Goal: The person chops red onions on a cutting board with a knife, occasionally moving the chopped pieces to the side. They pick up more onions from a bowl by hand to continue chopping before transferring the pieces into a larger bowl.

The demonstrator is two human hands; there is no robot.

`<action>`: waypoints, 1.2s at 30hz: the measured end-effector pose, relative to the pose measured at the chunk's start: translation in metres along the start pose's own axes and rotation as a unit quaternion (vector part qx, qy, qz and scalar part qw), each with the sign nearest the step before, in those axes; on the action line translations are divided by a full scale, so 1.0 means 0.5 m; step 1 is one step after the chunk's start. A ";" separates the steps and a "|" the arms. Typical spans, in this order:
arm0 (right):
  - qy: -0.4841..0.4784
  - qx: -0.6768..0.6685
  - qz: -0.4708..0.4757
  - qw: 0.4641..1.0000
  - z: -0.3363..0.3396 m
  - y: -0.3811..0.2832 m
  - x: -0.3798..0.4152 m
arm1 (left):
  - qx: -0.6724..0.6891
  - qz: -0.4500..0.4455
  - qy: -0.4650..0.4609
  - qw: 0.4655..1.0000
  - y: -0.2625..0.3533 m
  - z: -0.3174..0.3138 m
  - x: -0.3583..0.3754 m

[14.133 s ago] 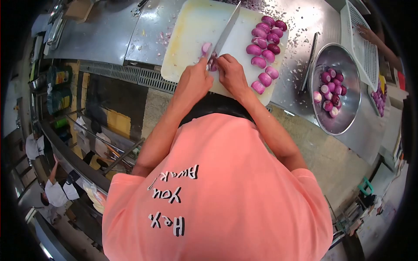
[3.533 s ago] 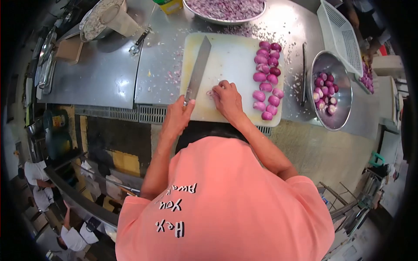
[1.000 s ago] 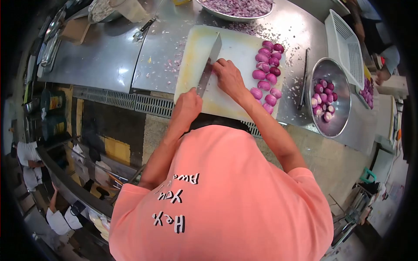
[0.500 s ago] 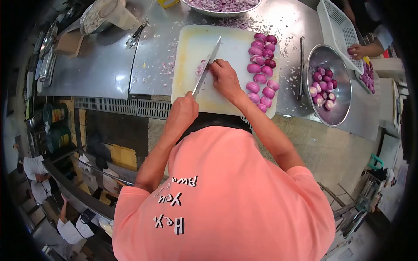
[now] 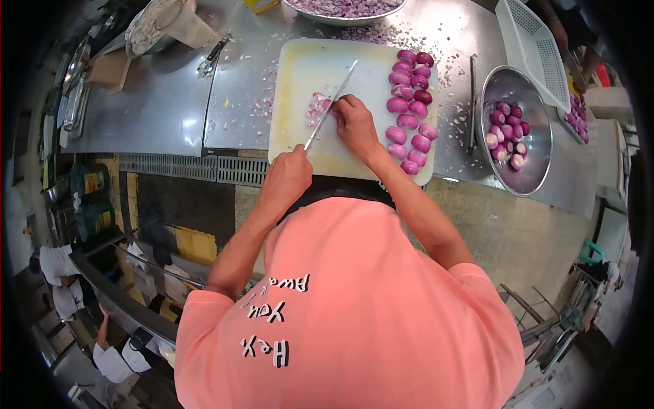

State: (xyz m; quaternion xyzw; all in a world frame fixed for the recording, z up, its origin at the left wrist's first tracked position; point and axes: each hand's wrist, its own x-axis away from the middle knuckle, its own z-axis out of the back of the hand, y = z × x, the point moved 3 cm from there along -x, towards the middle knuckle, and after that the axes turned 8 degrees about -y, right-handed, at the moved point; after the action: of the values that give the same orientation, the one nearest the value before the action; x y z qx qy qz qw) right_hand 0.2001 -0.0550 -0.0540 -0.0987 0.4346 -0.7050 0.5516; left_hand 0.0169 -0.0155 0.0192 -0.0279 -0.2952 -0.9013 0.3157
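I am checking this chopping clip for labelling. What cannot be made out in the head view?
- The piece being cut: the right hand covers it beside the knife.
- Knife handle: hidden inside the left hand.
- Near edge of the cutting board: hidden by the person's head and arms.
- Bowl of chopped onion: cut off by the top edge.
- Pot contents: too small.

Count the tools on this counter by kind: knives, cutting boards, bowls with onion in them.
knives: 2, one in the left hand, one lying beside the board
cutting board: 1
bowls with onion: 2
Total: 5
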 end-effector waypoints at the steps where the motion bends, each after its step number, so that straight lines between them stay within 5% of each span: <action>1: 0.001 0.003 -0.003 1.000 -0.001 0.001 0.004 | 0.002 -0.001 -0.002 1.000 0.010 0.002 0.005; 21: 0.003 -0.027 -0.058 0.998 -0.015 0.008 -0.017 | 0.008 0.026 0.006 1.000 -0.010 -0.007 -0.019; 36: -0.042 0.030 -0.004 0.999 -0.010 0.008 -0.024 | 0.022 0.055 0.013 0.998 -0.012 -0.002 -0.019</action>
State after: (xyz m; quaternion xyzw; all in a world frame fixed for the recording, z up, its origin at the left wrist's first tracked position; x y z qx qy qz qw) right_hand 0.2042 -0.0421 -0.0561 -0.1137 0.3892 -0.7150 0.5696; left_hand 0.0211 -0.0069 0.0132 -0.0254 -0.3086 -0.8761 0.3696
